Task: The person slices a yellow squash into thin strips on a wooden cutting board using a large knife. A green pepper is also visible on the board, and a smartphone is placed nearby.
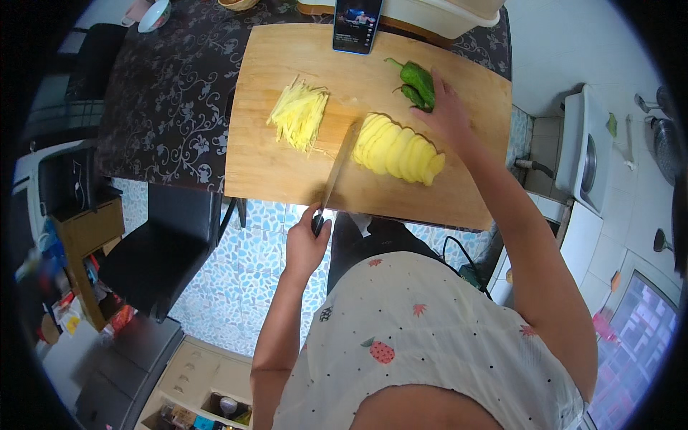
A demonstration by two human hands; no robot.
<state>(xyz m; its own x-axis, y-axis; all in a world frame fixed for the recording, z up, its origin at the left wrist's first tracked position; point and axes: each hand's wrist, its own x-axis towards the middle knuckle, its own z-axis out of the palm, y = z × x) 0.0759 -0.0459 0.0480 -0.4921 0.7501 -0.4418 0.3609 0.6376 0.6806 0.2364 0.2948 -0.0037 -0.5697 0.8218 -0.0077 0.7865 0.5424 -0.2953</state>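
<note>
My left hand (pixel 309 242) grips the black handle of a kitchen knife (pixel 339 164), whose blade rests across the near part of a wooden cutting board (pixel 258 177). Just right of the blade lies a fanned row of peeled potato slices (pixel 398 150). Left of the knife sits a pile of thin potato shreds (pixel 300 115). Beyond the slices, my right hand (pixel 449 115) is around the right side of green peppers (pixel 418 80), with the thumb at their near end and the fingers along their far right side. Part of the peppers is hidden by the hand.
A phone (pixel 357 27) stands at the board's far edge, before a white plastic container (pixel 430 13). The board lies on a dark patterned table (pixel 172 107), with a bowl (pixel 155 16) at its far left. A black chair (pixel 161 252) stands left of me.
</note>
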